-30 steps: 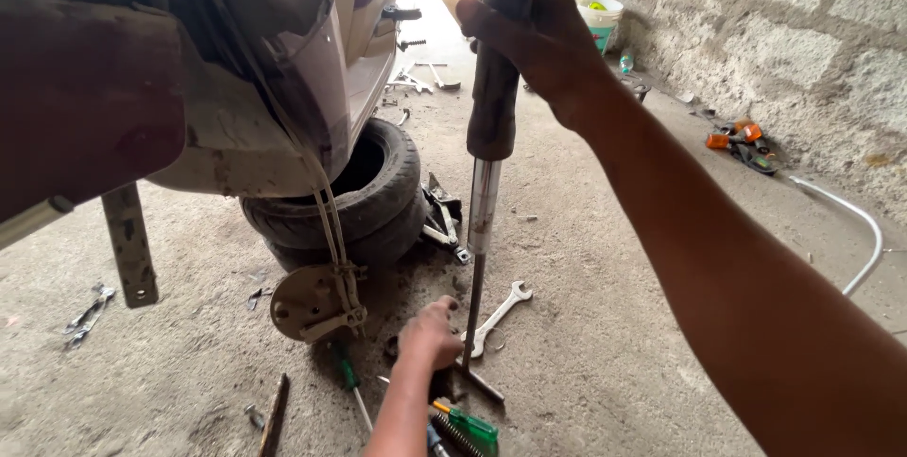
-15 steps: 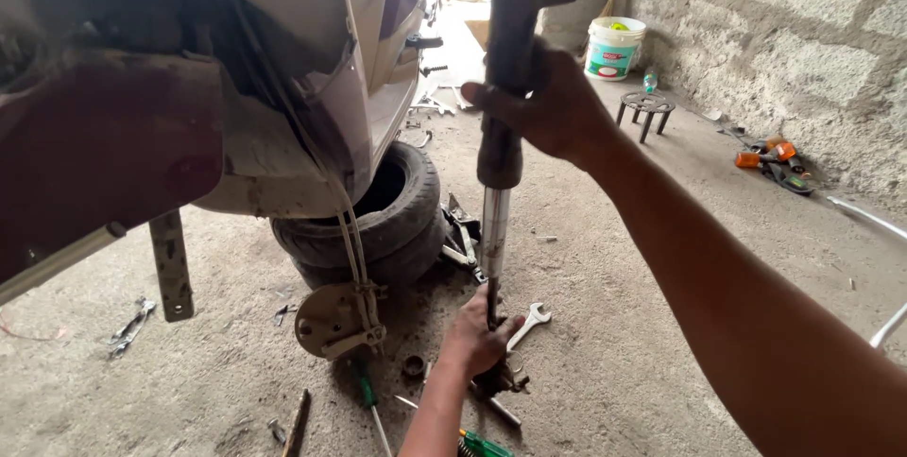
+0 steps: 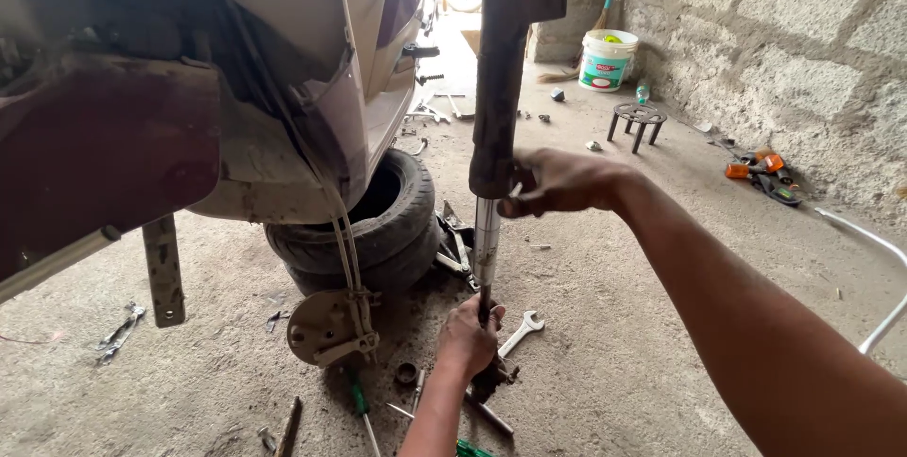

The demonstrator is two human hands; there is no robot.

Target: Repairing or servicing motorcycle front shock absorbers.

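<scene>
A long dark fork leg (image 3: 499,69) with a shiny chrome inner tube (image 3: 486,244) stands upright on the concrete floor. My right hand (image 3: 557,183) grips the lower end of the dark outer tube. My left hand (image 3: 468,339) is closed around the bottom of the chrome tube, just above the floor. A silver open-end spanner (image 3: 521,332) lies on the floor just right of my left hand. Left of the fork leg, a scooter body (image 3: 283,88) rests on stacked black tyres (image 3: 392,221).
A round brake plate (image 3: 326,327) hangs on cables under the scooter. Screwdrivers (image 3: 361,410) and loose tools lie near my left hand. A white bucket (image 3: 607,60), a small metal stand (image 3: 638,121) and an orange tool (image 3: 756,166) sit by the block wall (image 3: 803,32).
My right hand has slid down the dark outer tube to its lower end. The view has shifted, showing more of the far floor. My left hand stays at the tube's base.
</scene>
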